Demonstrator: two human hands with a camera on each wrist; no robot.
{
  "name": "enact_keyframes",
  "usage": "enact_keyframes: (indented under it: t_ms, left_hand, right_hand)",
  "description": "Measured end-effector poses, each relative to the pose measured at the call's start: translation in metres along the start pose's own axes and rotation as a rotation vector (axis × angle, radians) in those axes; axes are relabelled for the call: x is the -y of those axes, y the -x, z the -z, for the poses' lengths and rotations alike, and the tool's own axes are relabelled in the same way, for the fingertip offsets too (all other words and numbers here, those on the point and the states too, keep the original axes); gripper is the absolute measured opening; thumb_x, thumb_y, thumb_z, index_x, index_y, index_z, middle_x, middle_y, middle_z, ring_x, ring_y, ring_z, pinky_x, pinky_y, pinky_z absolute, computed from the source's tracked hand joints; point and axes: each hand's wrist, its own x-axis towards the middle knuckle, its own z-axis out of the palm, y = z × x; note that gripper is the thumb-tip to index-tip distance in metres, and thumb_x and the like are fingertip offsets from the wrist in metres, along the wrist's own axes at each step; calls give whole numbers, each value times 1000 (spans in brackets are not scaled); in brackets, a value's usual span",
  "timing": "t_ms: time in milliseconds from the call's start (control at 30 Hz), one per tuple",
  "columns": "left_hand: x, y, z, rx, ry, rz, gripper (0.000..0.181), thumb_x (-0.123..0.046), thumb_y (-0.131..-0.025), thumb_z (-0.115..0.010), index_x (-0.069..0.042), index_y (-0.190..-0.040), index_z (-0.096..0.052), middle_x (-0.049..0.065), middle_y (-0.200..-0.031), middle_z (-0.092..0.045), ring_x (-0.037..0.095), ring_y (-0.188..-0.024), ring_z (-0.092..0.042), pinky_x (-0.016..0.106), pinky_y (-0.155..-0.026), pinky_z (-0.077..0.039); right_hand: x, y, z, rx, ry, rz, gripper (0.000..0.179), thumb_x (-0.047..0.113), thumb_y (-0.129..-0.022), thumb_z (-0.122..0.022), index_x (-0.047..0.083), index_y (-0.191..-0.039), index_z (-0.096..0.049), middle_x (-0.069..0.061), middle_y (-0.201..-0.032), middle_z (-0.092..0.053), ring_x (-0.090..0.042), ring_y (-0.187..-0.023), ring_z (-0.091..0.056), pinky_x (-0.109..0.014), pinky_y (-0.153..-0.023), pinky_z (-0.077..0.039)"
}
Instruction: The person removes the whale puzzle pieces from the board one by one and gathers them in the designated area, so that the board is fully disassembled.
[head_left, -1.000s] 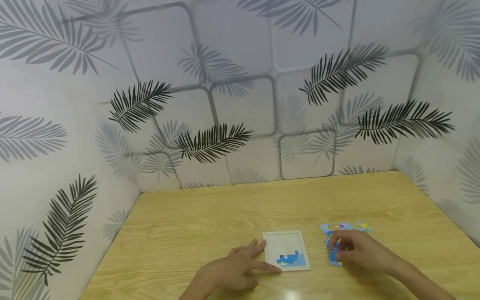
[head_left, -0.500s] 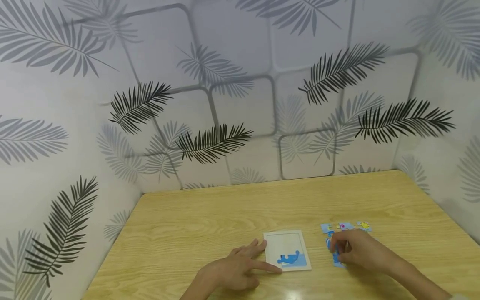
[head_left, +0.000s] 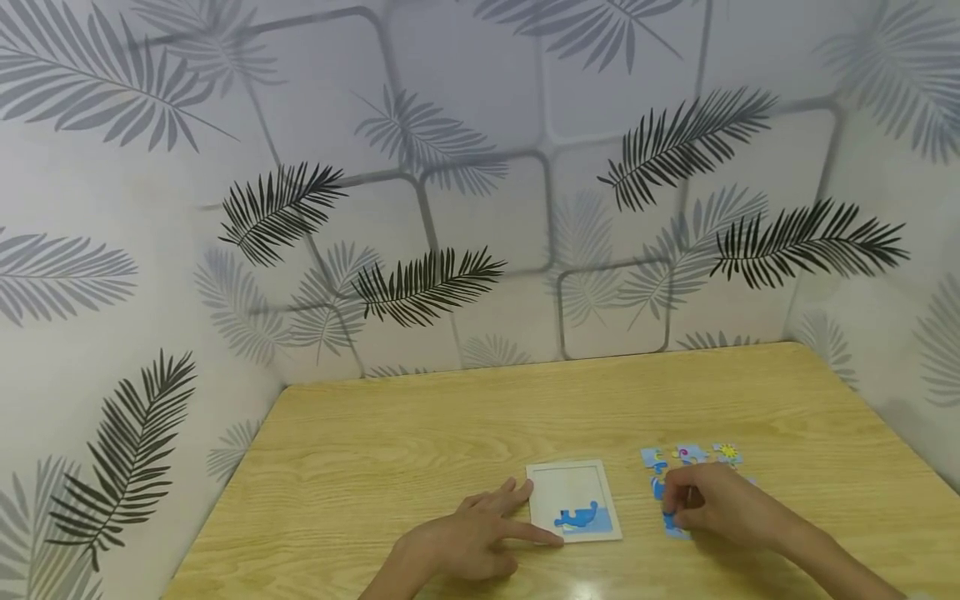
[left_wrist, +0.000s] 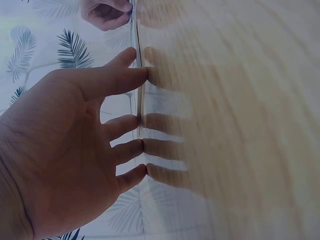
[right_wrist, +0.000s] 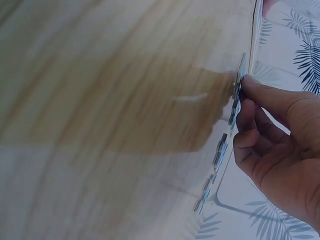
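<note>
A white puzzle tray [head_left: 551, 483] lies on the table with blue puzzle pieces [head_left: 583, 518] fitted in its lower right part. My left hand [head_left: 480, 533] rests beside it, fingers spread and fairly straight, the index finger and thumb side touching its left and lower edges. In the left wrist view, the fingertips of this left hand [left_wrist: 75, 135] meet the tabletop. Right of the tray, my right hand [head_left: 723, 504] pinches a blue puzzle piece [head_left: 672, 527] between thumb and curled fingers. The right wrist view shows this puzzle piece [right_wrist: 242, 65] at the thumb tip, low over the table.
Several loose pieces lie beyond the right hand, among them a sun piece [head_left: 727, 452], a purple-marked piece [head_left: 691, 452] and a blue piece [head_left: 657, 488]. The right hand hides others partly. A leaf-patterned wall [head_left: 480, 317] stands behind the wooden table [head_left: 420, 433].
The blue piece under my right fingers has shifted slightly right and turned, and the fingers have drawn closer together. My left hand and the tray stay in place.
</note>
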Motion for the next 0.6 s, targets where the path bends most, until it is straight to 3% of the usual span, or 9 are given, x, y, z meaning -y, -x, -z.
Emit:
enact_keyframes:
  t_ms: [167,333,467,600]
  left_hand:
    - [0,0,-1,-1,-16,3,59,-23,-100,-59,-58,-147,-50,5,-175,-12,32,-161,-9,59,-123,-24]
    - [-1,0,-1,-8,-29,13,59,-24,-100,-60,-59,-146,-50,5,-175,-13,32,-161,-10,59,-123,-24]
    - [-1,0,-1,-9,-29,18,59,-24,-100,-60,-60,-146,-50,3,-175,-13,31,-161,-10,60,-122,-24]
    - [0,-1,-2,-18,-38,15,60,-23,-99,-60,-60,-146,-49,3,-175,-13,31,-161,-10,60,-122,-25]
  right_hand:
    - [3,-3,0,-51,8,81,13,13,-91,-79,18,-97,-69,9,-88,-64,-4,-73,-56,-23,-62,-51]
    - [13,-16,-3,-62,-54,130,30,15,-92,-79,9,-119,-68,-4,-103,-69,-3,-70,-55,-24,-58,-50]
    - [25,-28,-11,-7,-170,86,38,11,-93,-77,6,-128,-64,-17,-117,-67,-4,-65,-55,-25,-57,-50]
    - [37,-40,-23,32,-220,51,37,8,-93,-76,8,-129,-64,-18,-123,-65,-6,-65,-57,-25,-56,-51]
